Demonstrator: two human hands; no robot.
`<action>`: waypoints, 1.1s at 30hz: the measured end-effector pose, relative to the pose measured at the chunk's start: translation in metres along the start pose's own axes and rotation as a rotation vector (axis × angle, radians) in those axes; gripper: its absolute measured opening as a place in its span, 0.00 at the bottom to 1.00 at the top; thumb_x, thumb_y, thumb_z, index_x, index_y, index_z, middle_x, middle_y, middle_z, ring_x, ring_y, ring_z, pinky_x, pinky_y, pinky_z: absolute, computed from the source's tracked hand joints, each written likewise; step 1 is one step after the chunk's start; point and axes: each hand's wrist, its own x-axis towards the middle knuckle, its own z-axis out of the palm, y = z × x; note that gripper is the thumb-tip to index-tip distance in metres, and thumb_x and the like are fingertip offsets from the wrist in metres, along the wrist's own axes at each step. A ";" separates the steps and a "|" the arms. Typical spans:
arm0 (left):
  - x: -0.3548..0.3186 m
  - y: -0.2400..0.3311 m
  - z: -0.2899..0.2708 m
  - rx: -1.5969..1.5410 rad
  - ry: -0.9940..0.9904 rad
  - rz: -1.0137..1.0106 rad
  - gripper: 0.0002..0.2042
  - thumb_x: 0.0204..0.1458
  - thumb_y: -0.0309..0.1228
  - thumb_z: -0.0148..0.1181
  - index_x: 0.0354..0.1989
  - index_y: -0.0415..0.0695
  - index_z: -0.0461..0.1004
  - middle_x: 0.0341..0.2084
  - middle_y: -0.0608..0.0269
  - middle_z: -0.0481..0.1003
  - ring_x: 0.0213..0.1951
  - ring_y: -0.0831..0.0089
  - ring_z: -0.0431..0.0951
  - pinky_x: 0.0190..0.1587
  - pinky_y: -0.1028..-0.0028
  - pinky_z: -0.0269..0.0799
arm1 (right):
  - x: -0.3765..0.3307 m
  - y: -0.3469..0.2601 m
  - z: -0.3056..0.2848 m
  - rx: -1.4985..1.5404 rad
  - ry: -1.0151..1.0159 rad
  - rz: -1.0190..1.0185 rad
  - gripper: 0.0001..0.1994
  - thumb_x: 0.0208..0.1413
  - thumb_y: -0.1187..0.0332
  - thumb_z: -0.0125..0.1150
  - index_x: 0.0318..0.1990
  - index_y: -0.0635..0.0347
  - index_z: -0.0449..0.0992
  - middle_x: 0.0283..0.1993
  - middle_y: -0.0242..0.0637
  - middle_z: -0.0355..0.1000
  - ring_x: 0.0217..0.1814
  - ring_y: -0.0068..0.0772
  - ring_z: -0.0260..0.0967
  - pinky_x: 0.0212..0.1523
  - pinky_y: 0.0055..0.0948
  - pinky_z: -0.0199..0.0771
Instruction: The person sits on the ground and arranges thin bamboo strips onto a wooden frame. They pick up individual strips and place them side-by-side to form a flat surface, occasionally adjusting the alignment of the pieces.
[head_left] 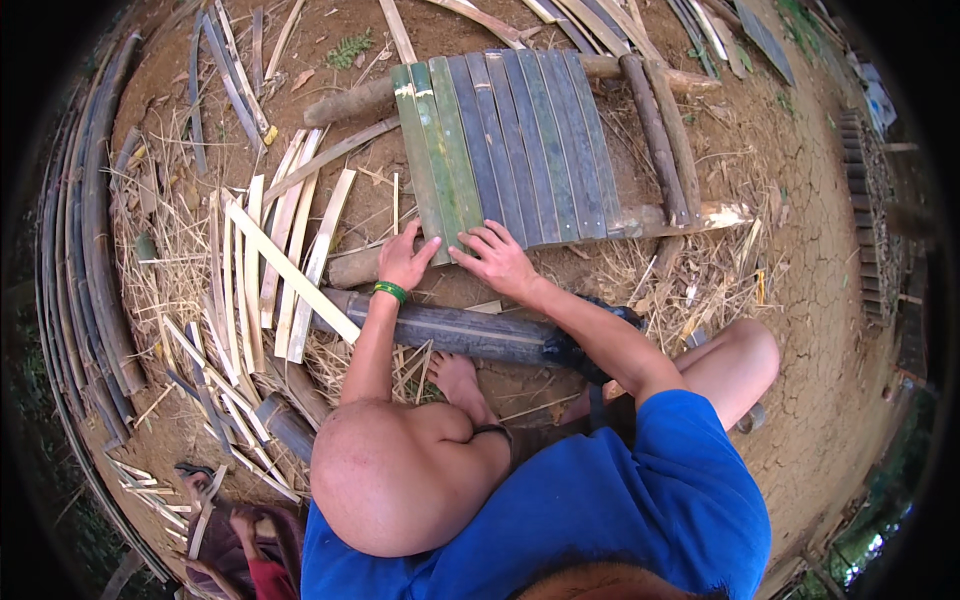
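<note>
1. Bamboo slats (510,150), flat and laid side by side, form a panel on the bare earth; the left few are fresh green, the others grey-blue. The panel rests across round wooden poles (655,135) ahead of the seated person.
2. Left hand (405,258), with a green wristband (390,291), lies on the near end of the greenest slats, fingers bent and thumb spread, pressing down rather than closed around anything.
3. Right hand (495,255) sits just beside it on the near edge of the next slats, fingers spread and flat on the bamboo, holding nothing.
4. Just under the wrists lies a thick dark bamboo tube (450,330), crosswise, with the person's bare foot (460,380) near it.
5. To the left, pale split strips (280,260) lie fanned over one another on dry straw; farther left, long dark bamboo lengths (95,250) curve along the ground.
6. Cracked brown soil (800,250) spreads to the right of the panel.
</note>
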 end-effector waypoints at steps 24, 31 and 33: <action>-0.014 0.028 -0.007 0.231 -0.004 0.169 0.67 0.29 0.60 0.76 0.74 0.41 0.40 0.56 0.43 0.73 0.58 0.53 0.73 0.63 0.54 0.60 | -0.030 0.042 -0.060 0.058 0.191 0.532 0.32 0.49 0.48 0.68 0.61 0.49 0.71 0.64 0.43 0.63 0.69 0.47 0.57 0.71 0.59 0.48; -0.014 0.028 0.001 0.416 -0.006 0.194 0.69 0.28 0.63 0.74 0.75 0.42 0.37 0.47 0.44 0.77 0.51 0.53 0.76 0.62 0.53 0.60 | -0.044 0.042 -0.036 -0.049 0.016 0.441 0.39 0.44 0.35 0.63 0.65 0.37 0.68 0.71 0.34 0.58 0.75 0.42 0.50 0.73 0.59 0.43; -0.014 0.027 0.005 0.441 -0.018 0.186 0.68 0.30 0.64 0.72 0.75 0.42 0.37 0.44 0.44 0.78 0.49 0.52 0.77 0.62 0.54 0.60 | -0.048 0.043 -0.034 -0.050 0.016 0.455 0.37 0.46 0.35 0.61 0.65 0.35 0.68 0.71 0.33 0.58 0.75 0.40 0.51 0.73 0.58 0.42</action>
